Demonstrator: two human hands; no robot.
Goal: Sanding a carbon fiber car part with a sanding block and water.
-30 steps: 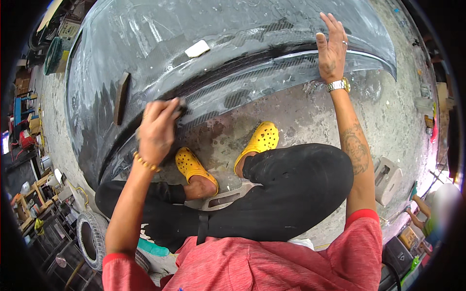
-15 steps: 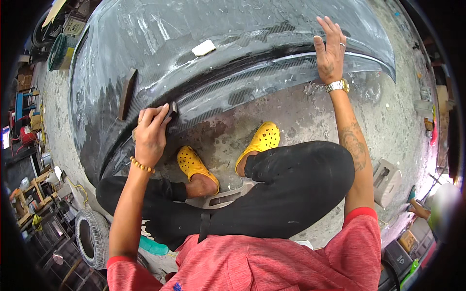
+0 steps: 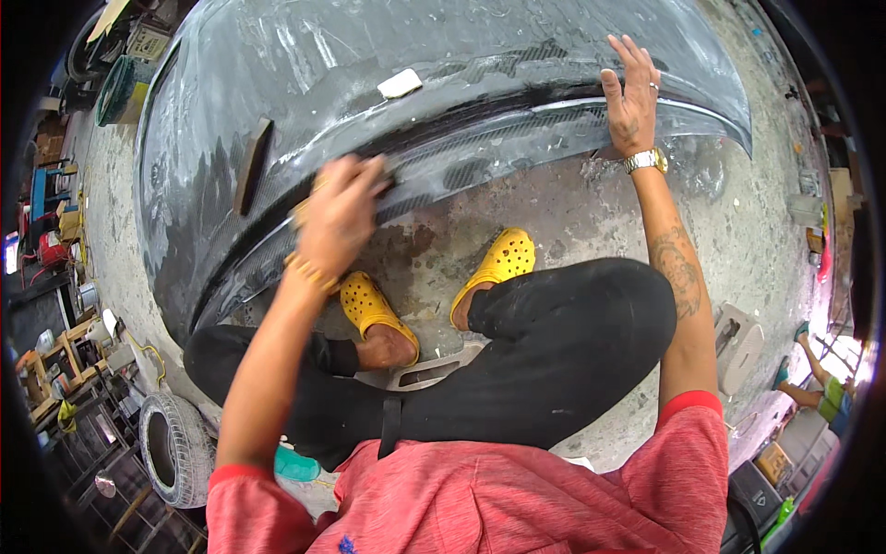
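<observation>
- Sanding by hand on a big grey car body panel (image 3: pixel 305 65), as far as I can judge: left hand (image 3: pixel 340 214) sits blurred on the panel's lower edge, fingers curled over sth dark and small. Can't tell what it is; looks like a sanding pad or block. So left = clenched on that dark bit, pressed to the surface.
- Right hand (image 3: pixel 631 102) lies flat on the panel, fingers spread, palm down, nothing gripped. Reads as a brace w/ no tool in it. Gold watch (image 3: pixel 645 161) on that wrist.
- Panel stands on its edge on the concrete floor (image 3: pixel 591 198), curving away from me. I squat just in front, yellow clogs (image 3: pixel 496 265) right below the worked strip.
- Progress, my guess: upper face shows dull whitish scuff streaks over a wide area, so much of it looks already rubbed down. Lower dark band (image 3: pixel 517 138) under the left hand looks darker & glossier, less scuffed, prob. the part left to do.
- Dust film on the whole face not wiped off yet.
- Lying on the panel, apart from both hands: a long brown block (image 3: pixel 252 166) near the left side, and a small white piece (image 3: pixel 400 84) higher up, both untouched.
- Spare tyre (image 3: pixel 173 448) on the floor at my left, well apart from the work.
</observation>
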